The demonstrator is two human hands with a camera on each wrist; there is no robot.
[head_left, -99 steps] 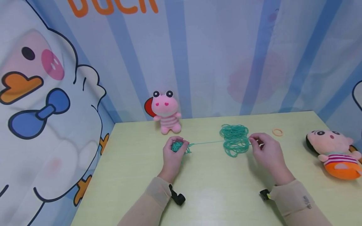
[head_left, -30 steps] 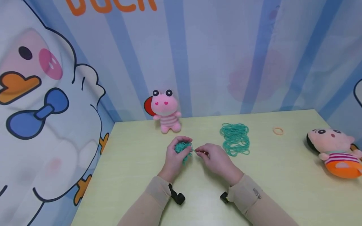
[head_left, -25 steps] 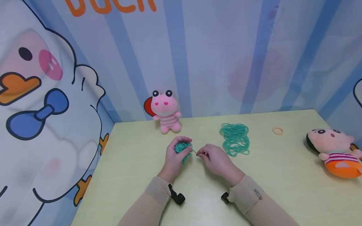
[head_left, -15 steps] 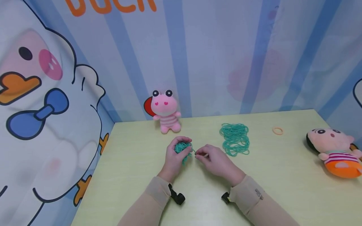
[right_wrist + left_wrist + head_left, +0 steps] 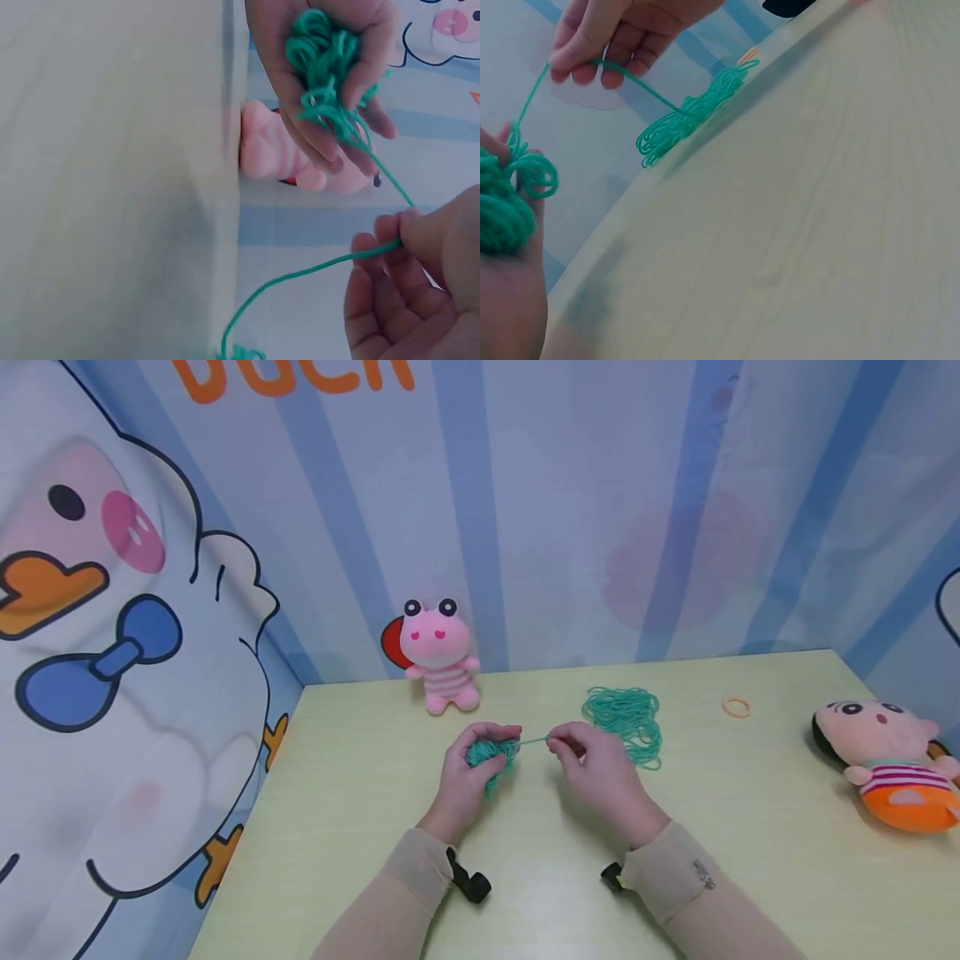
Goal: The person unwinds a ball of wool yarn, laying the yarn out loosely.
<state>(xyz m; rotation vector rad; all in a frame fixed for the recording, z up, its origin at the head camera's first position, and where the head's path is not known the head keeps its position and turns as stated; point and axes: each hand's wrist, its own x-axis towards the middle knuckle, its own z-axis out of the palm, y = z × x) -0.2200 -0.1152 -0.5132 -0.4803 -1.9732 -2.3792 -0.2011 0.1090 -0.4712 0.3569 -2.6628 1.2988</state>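
We're looking at a pale, wood-grained table [image 5: 555, 902], and there at its far edge, left of centre, is a pink plush toy [image 5: 438, 652], upright! Tracking right, we meet looped green yarn [image 5: 626, 718], a small orange ring [image 5: 727, 708], then a plush doll [image 5: 892, 768] lying face up.

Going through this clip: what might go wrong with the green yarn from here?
Loose loops stick out of the bundle in the left hand, so they could slip free or snarl. The strand pinched by the right hand runs on to the looped pile, so a sharp pull might drag or knot it.
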